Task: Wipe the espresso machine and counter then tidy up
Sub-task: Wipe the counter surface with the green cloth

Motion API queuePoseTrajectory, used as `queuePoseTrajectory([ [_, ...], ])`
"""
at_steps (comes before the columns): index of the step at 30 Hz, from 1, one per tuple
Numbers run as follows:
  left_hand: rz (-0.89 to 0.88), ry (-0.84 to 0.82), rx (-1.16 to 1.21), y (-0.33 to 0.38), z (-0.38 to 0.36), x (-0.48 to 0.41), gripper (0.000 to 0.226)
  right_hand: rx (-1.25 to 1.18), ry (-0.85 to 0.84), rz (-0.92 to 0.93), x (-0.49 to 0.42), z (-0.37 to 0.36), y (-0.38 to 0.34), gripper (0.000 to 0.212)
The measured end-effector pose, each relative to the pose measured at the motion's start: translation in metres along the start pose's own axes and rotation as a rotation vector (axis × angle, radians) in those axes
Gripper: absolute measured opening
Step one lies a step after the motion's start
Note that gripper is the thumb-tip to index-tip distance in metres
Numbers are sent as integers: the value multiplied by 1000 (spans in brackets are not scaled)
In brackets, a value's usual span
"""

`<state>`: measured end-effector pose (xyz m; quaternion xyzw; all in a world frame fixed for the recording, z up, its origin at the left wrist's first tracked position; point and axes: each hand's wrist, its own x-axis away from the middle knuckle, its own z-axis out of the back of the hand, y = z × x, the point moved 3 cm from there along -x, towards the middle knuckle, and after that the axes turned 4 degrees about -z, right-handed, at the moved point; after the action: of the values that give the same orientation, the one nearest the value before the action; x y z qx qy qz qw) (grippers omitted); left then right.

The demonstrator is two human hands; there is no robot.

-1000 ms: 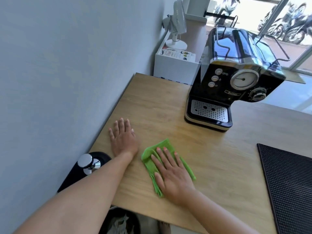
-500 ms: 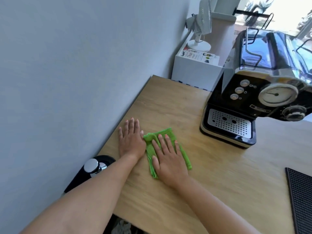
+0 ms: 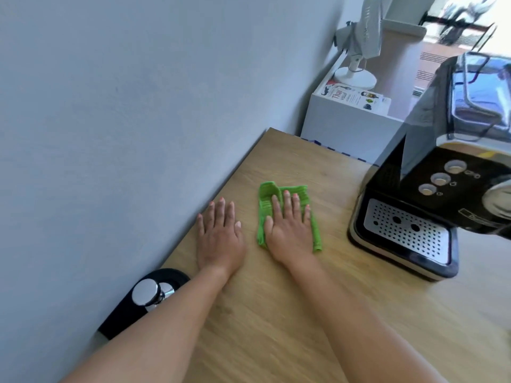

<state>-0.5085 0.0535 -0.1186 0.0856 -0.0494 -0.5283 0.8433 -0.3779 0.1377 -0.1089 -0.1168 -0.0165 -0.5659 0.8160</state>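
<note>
The right hand [image 3: 289,230] lies spread, palm flat on the green cloth [image 3: 287,214] near the counter's [image 3: 276,313] wall edge, left hand [image 3: 219,239] spread bare beside it; unpinched, the cloth could bunch or slip mid-wipe, or strike the machine [image 3: 431,189].

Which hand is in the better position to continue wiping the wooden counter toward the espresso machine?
Probably the right hand. It lies flat on the green cloth, on the side toward the espresso machine. The left hand rests bare on the counter near the wall, off the cloth.
</note>
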Motion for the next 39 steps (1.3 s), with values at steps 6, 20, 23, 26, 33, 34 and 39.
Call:
queuePoseTrajectory([
  [6,15,51,-4,-3,2,-12,59,17,-25,227,49,-3,24,58],
  [20,-12,90,-25,-1,-6,-14,62,31,-53,153,-100,11,-42,64],
  [23,10,93,-26,-1,-6,-12,65,34,-82,379,-48,4,-37,60],
  [26,28,78,5,0,-5,-10,67,56,-65,449,-18,4,14,59],
  [33,26,47,28,1,-2,-7,58,55,-29,-36,-92,18,34,64],
  [34,27,52,30,1,-2,-9,58,51,-38,-43,-96,18,21,65],
  [39,36,35,15,1,-2,-10,58,39,-55,202,-29,-3,-17,64],
])
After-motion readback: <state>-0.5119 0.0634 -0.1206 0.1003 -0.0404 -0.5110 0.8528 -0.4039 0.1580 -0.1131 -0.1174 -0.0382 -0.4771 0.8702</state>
